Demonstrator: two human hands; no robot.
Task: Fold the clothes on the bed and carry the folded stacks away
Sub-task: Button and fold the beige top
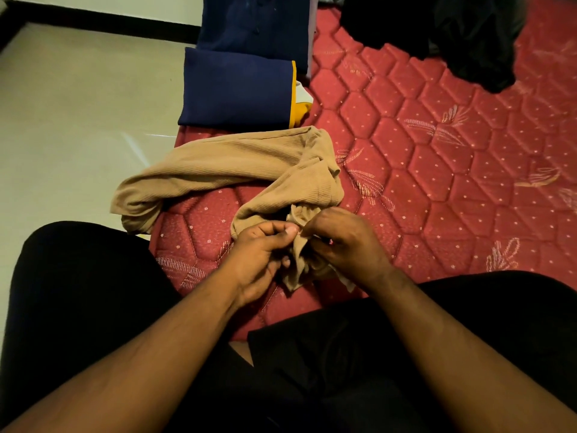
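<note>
Both hands grasp the same bunched end of the tan ribbed garment [237, 164]: the left hand [259, 254] pinches it between thumb and fingers, the right hand [340, 242] curls over it, the two nearly touching. From them the cloth — soft, finely ribbed, crumpled — runs away and leftward, its far end drooping off the red quilted mattress [437, 157]. Beyond lie folded navy pieces [237, 89]; unfolded dark clothes [452, 32] sit well off right.

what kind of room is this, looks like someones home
Most likely a bedroom in a home. A person sits on a red quilted mattress beside a pale tiled floor, with folded navy clothes stacked at its edge. Both hands pinch a tan ribbed garment.
</note>
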